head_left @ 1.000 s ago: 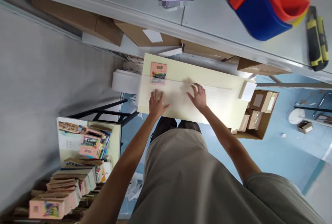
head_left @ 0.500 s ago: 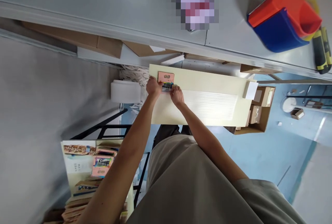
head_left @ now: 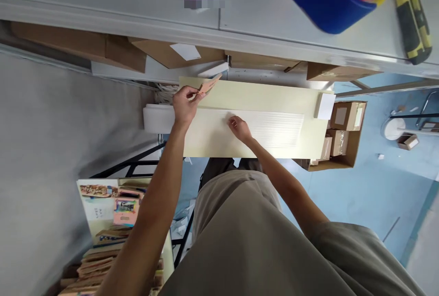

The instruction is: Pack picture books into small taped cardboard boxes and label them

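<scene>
Left hand (head_left: 187,103): closed in a pinch on the near end of a pink booklet (head_left: 210,85), thumb on the side toward the right hand. Booklet is held up off the pale yellow desk (head_left: 264,98), tilted and seen almost edge-on; its cover cannot be read at this angle.

Right hand (head_left: 239,128): fingers curled inward over the white sheet (head_left: 279,128) that lies along the desk. Cannot tell whether the fingertips pinch anything thin, or whether they touch the sheet or sit just above it.

Key relation: booklet projects from the left fingertips, its visible length running away from the body and slanting to the right. Left hand is the nearer, being in contact. From the right hand the booklet lies farther out and to the left, apart from it. The sheet's long axis runs left to right, passing under the right hand; its ribbed part is to the right of that hand.

Surroundings: small white box (head_left: 325,106) at the desk end well to the right of both hands; white bulky roll (head_left: 157,120) left of the left hand. Booklet stack (head_left: 99,261) stands left of the left forearm, nearer the body.
</scene>
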`<state>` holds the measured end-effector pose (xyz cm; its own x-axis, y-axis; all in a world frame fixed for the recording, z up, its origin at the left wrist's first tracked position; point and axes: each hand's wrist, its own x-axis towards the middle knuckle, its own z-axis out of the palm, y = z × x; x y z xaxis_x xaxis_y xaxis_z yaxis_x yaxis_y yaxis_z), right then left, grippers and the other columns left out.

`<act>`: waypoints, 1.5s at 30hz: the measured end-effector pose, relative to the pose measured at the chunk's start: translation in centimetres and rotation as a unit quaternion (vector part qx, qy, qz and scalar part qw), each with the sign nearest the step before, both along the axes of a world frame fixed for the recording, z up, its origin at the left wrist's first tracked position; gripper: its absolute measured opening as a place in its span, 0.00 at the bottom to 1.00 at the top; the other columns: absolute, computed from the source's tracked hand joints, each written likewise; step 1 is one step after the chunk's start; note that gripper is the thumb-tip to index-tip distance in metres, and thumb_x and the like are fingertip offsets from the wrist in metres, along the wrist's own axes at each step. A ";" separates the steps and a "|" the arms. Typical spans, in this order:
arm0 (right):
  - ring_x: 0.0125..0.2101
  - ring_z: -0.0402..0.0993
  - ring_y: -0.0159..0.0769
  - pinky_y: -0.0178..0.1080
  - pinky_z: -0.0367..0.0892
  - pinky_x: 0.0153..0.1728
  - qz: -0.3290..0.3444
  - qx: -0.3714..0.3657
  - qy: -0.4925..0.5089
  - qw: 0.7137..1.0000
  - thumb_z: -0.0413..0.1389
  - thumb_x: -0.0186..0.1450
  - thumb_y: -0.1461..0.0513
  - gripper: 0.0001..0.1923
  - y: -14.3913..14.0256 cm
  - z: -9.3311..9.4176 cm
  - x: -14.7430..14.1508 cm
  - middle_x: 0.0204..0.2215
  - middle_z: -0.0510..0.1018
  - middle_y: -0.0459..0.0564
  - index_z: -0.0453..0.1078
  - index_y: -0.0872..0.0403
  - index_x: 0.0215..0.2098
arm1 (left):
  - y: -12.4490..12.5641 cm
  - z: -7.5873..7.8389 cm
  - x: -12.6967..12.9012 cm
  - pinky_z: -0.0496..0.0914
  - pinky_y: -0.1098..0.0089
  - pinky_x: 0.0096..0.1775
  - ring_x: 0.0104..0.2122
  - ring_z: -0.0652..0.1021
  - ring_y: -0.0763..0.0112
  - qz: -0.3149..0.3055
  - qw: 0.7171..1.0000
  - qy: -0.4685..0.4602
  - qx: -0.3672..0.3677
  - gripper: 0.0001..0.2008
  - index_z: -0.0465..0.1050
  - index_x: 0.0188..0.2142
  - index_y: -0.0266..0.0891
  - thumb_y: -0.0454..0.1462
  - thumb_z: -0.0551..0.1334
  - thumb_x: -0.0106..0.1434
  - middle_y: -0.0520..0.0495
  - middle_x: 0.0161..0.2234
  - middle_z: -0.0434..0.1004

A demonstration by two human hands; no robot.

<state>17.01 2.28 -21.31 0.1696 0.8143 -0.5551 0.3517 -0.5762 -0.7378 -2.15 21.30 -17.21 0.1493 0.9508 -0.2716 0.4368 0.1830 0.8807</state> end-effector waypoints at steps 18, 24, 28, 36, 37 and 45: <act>0.40 0.89 0.43 0.44 0.81 0.48 -0.174 -0.055 0.085 0.980 0.62 0.73 0.48 0.13 -15.0 -2.7 18.1 0.36 0.88 0.49 0.73 0.47 0.39 | -22.5 -6.9 20.2 0.78 0.62 0.52 0.49 0.87 0.52 -0.002 0.966 0.098 -0.240 0.11 0.81 0.38 0.40 0.42 0.75 0.61 0.40 0.43 0.91; 0.43 0.91 0.45 0.44 0.83 0.49 -0.159 -0.049 0.046 0.985 0.59 0.76 0.59 0.06 -14.7 -2.5 17.8 0.42 0.92 0.52 0.77 0.48 0.41 | -22.9 -6.7 20.2 0.78 0.61 0.52 0.49 0.87 0.51 -0.006 0.964 0.137 -0.226 0.08 0.81 0.40 0.39 0.41 0.71 0.64 0.38 0.46 0.91; 0.45 0.91 0.46 0.45 0.82 0.53 -0.156 -0.037 -0.022 0.987 0.60 0.78 0.57 0.07 -16.0 -1.3 19.1 0.45 0.92 0.53 0.79 0.49 0.44 | -23.6 -6.3 20.4 0.77 0.58 0.55 0.50 0.87 0.50 -0.029 0.963 0.173 -0.206 0.07 0.80 0.40 0.41 0.41 0.69 0.65 0.39 0.46 0.90; 0.49 0.88 0.51 0.50 0.79 0.54 -0.245 -0.115 -0.140 0.953 0.63 0.77 0.51 0.12 -17.1 -0.8 21.7 0.48 0.90 0.62 0.78 0.52 0.46 | -23.7 -5.8 21.0 0.76 0.58 0.56 0.52 0.86 0.50 -0.041 0.959 0.207 -0.191 0.04 0.78 0.40 0.42 0.40 0.68 0.68 0.38 0.48 0.90; 0.49 0.87 0.51 0.49 0.79 0.55 -0.239 -0.120 -0.140 0.954 0.63 0.77 0.53 0.11 -16.9 -0.9 21.6 0.48 0.90 0.62 0.77 0.51 0.43 | -23.7 -5.7 21.0 0.76 0.59 0.55 0.52 0.86 0.50 -0.044 0.958 0.207 -0.192 0.04 0.78 0.40 0.42 0.40 0.68 0.68 0.38 0.48 0.90; 0.42 0.86 0.46 0.47 0.78 0.52 -0.198 -0.059 -0.141 0.968 0.58 0.79 0.52 0.13 -17.5 0.1 21.7 0.46 0.88 0.58 0.72 0.48 0.39 | -24.0 -4.4 21.3 0.76 0.59 0.58 0.55 0.87 0.50 -0.074 0.942 0.276 -0.176 0.04 0.80 0.41 0.43 0.39 0.67 0.73 0.39 0.50 0.90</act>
